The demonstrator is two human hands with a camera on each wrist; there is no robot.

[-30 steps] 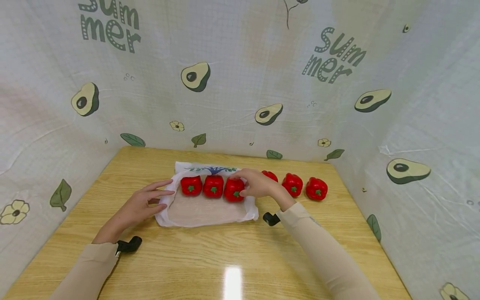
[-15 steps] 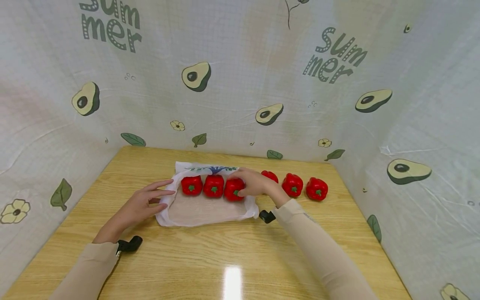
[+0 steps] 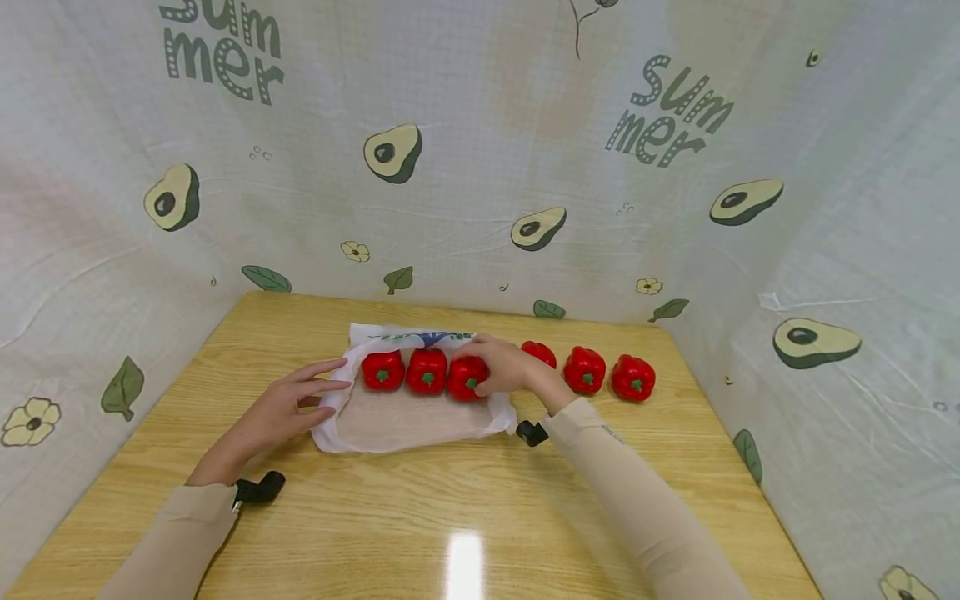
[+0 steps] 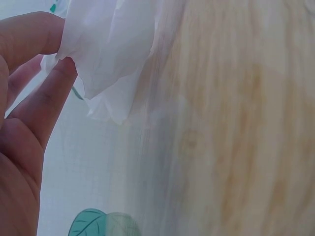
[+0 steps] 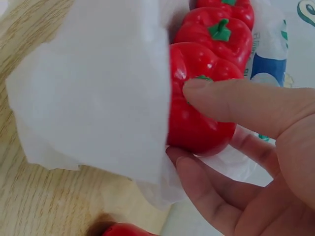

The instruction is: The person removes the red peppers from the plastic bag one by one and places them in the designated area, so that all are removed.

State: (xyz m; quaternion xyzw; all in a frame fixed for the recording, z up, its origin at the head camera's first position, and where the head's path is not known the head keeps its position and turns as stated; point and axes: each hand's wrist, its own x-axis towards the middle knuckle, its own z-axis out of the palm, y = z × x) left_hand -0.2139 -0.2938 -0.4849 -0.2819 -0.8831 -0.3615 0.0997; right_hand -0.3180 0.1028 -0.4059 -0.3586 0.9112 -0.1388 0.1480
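While left hand (image 3: 273, 410) touches white bag (image 3: 412, 423) at left, fingers spread apart, right hand (image 3: 506, 363) has fingers wrapped round right-end red pepper (image 3: 461, 377) in bag. Looks like bag-filling step. Next move likely needs letting go gently; loose peppers (image 3: 584, 367) sit right on desk (image 3: 360, 525).

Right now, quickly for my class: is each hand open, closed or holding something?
Left hand: touching the white bag; whether it pinches it can't be told.
Right hand: closed, holding a red pepper inside the bag.
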